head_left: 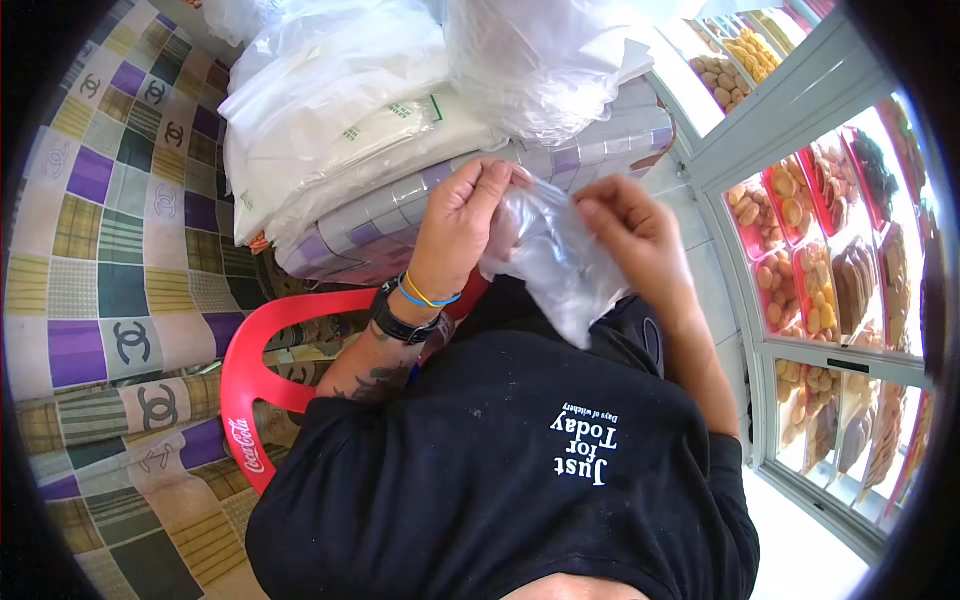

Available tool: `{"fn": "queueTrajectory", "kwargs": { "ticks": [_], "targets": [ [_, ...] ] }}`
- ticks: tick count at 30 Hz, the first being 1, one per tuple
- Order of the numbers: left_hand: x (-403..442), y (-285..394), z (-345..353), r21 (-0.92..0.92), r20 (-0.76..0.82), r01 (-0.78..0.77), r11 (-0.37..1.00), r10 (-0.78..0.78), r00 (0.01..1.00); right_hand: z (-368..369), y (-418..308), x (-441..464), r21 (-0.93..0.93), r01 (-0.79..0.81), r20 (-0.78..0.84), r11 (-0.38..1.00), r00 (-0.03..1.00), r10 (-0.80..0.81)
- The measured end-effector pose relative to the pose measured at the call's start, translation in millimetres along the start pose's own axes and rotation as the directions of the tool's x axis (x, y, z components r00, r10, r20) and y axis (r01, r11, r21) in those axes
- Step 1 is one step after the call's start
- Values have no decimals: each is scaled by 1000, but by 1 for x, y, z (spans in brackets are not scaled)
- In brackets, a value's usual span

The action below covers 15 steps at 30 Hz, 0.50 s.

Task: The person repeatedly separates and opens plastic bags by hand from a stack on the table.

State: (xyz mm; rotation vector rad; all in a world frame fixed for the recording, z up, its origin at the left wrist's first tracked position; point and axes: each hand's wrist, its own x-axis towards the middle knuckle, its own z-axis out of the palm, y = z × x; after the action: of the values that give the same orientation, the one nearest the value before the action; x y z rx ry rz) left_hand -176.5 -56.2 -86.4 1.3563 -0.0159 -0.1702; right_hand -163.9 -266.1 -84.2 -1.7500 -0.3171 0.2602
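Note:
A thin, clear plastic bag (560, 260) hangs in front of my black shirt, crumpled and narrowing toward its lower end. My left hand (462, 215) pinches its upper left corner between thumb and fingers; a dark watch and yellow and blue bands are on that wrist. On the bag's upper right side is my right hand (630, 225), its fingers curled together at the edge and slightly blurred. Beyond my hands, stacked white plastic bags (340, 150) lie on a surface with a checked cover (370, 225).
A red chair (240, 370) with white lettering curves around my left side. Patterned fabric (130, 250) covers the left. At the right, a white-framed glass display (745, 185) holds red trays of baked-looking goods. Another bundle of clear plastic (540, 70) stands at the top.

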Motion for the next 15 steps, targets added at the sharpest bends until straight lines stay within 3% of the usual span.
{"fn": "queueTrajectory", "kwargs": {
  "ticks": [3, 4, 7, 8, 10, 12, 13, 14, 15],
  "targets": [
    [4, -3, -3, -269, -33, 43, 962, -54, 998, -5, -7, 8, 285, 182, -229, 941, 966, -118],
    [5, -3, -2, -361, -51, 49, 931, -72, 996, -13, -5, 9, 442, 138, -139, 887, 987, -84],
    [15, -3, -2, -584, -8, 185, 790, -234, 972, 2, -4, 10, 583, 370, -124, 723, 920, -371],
    [16, -1, -1, -616, -37, 139, 775, -205, 978, -5, 3, 6, 442, 294, 51, 848, 935, -351],
    [19, 4, 1, -671, -98, 45, 740, -149, 984, -3, -1, -9, 4, 323, 200, 946, 927, -318],
    [17, 7, -5, -678, -132, -31, 734, -81, 988, -1, 5, -15, -141, 196, 278, 970, 949, -152],
    [16, 11, -8, -682, -146, -64, 729, -49, 988, -2, 7, -16, -132, -18, 313, 991, 948, 59],
    [11, 16, -8, -563, -190, -149, 813, 48, 981, -4, 8, -18, -131, -232, 344, 964, 901, 263],
    [9, 13, -7, -198, -299, -366, 909, 299, 906, -6, 8, -20, 31, -179, 323, 983, 933, 160]
  ]
}}
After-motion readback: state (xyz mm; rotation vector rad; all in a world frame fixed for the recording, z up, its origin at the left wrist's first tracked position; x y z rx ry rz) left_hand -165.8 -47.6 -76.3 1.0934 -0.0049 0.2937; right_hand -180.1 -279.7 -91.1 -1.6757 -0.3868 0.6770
